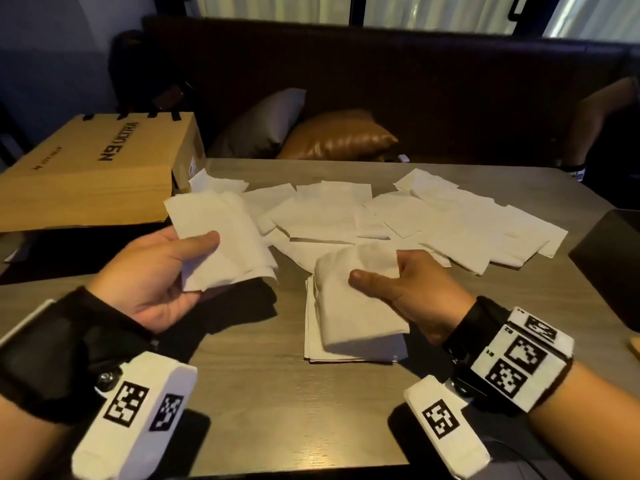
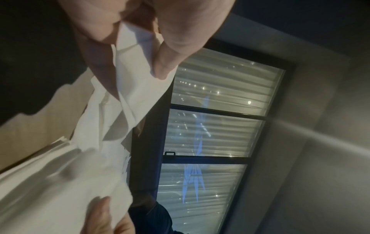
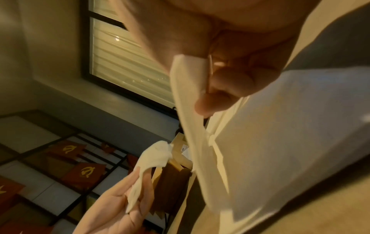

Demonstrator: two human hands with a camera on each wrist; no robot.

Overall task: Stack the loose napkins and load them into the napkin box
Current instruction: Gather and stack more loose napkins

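Note:
Several white loose napkins (image 1: 426, 220) lie scattered over the far half of the wooden table (image 1: 270, 403). My left hand (image 1: 204, 251) holds a few napkins (image 1: 225, 233) above the table, thumb on top; the left wrist view shows its thumb and fingers pinching those napkins (image 2: 138, 88). My right hand (image 1: 377, 271) grips a bunched napkin bundle (image 1: 356, 313), which droops onto a small flat stack (image 1: 349, 356) near the table's middle. In the right wrist view its fingers (image 3: 226, 83) pinch the white bundle (image 3: 188, 88). A brown cardboard box (image 1: 93, 168) lies at the back left.
A dark flat object (image 1: 609, 265) sits at the table's right edge. Behind the table runs a dark bench with a brown cushion (image 1: 339, 136) and a grey cushion (image 1: 263, 123). Another person's arm (image 1: 602, 109) shows at far right.

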